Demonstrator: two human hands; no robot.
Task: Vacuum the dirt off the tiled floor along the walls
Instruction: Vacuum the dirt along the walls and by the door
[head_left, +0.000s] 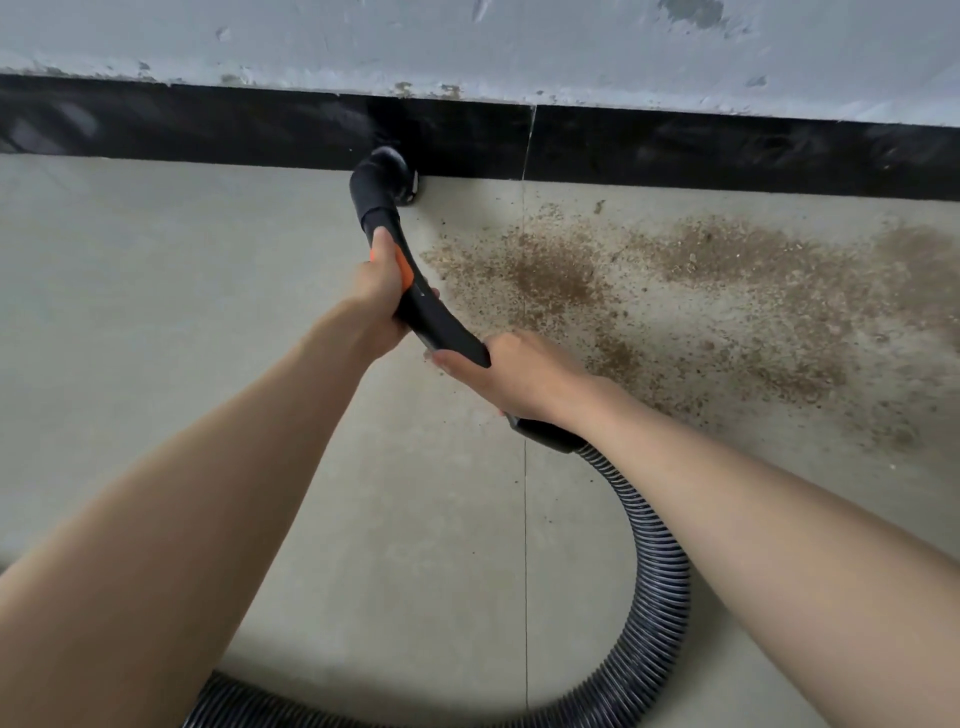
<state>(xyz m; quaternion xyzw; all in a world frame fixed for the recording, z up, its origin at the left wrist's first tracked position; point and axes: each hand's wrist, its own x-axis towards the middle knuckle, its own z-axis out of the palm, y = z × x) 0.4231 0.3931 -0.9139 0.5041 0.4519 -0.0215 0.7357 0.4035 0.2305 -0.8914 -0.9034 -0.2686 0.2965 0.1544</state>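
The fingers (435, 358) of the right hand (514, 376) curl round the near end of a curved black plastic handle (441, 322), just above the cuff where the ribbed hose (660, 587) joins. The left hand (379, 291) grips the same handle farther up, thumb laid along an orange band (most of its fingers are hidden behind the tube). Beyond it the handle bends into a black nozzle (387, 174) that touches the glossy black skirting (208, 130) at the far edge of the floor (156, 312). The floor is smooth grey tile with a thin joint running near to far. Right of the nozzle, a wide patch of gritty brown dirt (649, 291) lies scattered, densest just right of the hands. The floor to the left looks clean. The hose loops near and right, then trails left. Above the skirting, the wall (519, 41) is chipped pale paint.
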